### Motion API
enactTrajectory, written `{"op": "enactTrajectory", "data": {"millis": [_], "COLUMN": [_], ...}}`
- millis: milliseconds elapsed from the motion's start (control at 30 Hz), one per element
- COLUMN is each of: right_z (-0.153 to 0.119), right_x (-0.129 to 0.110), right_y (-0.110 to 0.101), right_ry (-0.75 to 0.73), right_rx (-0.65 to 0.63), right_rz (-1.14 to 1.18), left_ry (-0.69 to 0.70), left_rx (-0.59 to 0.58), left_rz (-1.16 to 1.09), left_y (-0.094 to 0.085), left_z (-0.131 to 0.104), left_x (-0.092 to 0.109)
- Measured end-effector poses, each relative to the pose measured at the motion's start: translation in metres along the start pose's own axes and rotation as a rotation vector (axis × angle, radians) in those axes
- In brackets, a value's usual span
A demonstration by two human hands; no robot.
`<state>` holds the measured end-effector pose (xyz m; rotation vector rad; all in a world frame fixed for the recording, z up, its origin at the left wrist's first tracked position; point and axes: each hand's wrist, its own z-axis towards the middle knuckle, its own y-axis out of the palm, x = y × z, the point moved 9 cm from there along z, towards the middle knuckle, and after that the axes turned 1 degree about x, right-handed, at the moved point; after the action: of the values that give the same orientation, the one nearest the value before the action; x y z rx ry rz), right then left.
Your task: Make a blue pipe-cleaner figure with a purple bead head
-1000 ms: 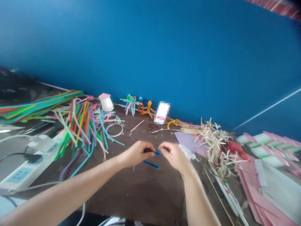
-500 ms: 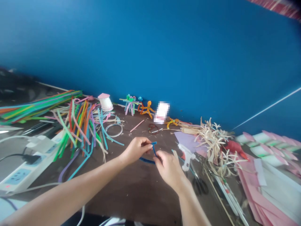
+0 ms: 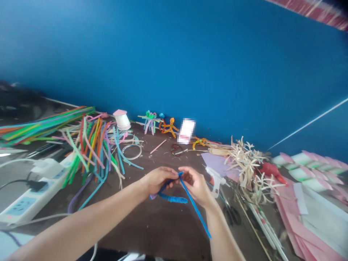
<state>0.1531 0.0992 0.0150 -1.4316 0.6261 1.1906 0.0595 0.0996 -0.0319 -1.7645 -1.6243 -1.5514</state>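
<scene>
Above the middle of the dark table, my left hand (image 3: 163, 180) is closed on a blue pipe cleaner piece, part of it wound into a thick coil (image 3: 175, 199) that sticks out below the fingers. My right hand (image 3: 196, 185) pinches a blue pipe cleaner (image 3: 196, 210) near its upper end, close to the left fingertips. Its straight length slants down to the right, past my right wrist. A small purplish bit (image 3: 153, 196) shows under my left palm. The fingers partly hide where the blue strands meet.
Loose coloured pipe cleaners (image 3: 95, 145) and a power strip (image 3: 24, 203) lie at left. Behind stand a paper cup (image 3: 122, 119) and an orange pipe-cleaner figure (image 3: 170, 127). At right are a glue gun (image 3: 216, 180), scissors (image 3: 231, 214), dried strips (image 3: 246, 156) and pink paper (image 3: 289, 214).
My hands have turned, so the coiled blue part now shows below the left fingers. A long free length of blue pipe cleaner now hangs down to the right.
</scene>
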Motion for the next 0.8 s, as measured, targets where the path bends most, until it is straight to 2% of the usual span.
{"op": "enactTrajectory", "data": {"millis": [167,300,433,600,667,800], "right_z": [0.001,0.0,0.002,0.005,0.006,0.005], "right_x": [0.006,0.002,-0.002,0.001,0.003,0.01], "right_y": [0.011,0.006,0.001,0.0,0.0,0.001], "right_ry": [0.048,0.058,0.058,0.09,0.127,0.217], "right_rx": [-0.058,-0.05,-0.008,0.02,0.022,0.023], "right_rz": [0.057,-0.106,-0.283,-0.389,-0.401,-0.329], "left_ry": [-0.068,-0.013,0.112,0.459,0.565,0.607], "left_rx": [0.018,0.071,0.092,0.182,0.218,0.227], "left_rz": [0.054,0.244,0.494,1.059,1.223,1.353], "left_y": [-0.006,-0.012,-0.012,0.001,0.008,0.013], "left_z": [0.005,0.008,0.007,-0.007,-0.012,-0.014], "left_x": [-0.01,-0.007,0.003,0.029,0.033,0.032]}}
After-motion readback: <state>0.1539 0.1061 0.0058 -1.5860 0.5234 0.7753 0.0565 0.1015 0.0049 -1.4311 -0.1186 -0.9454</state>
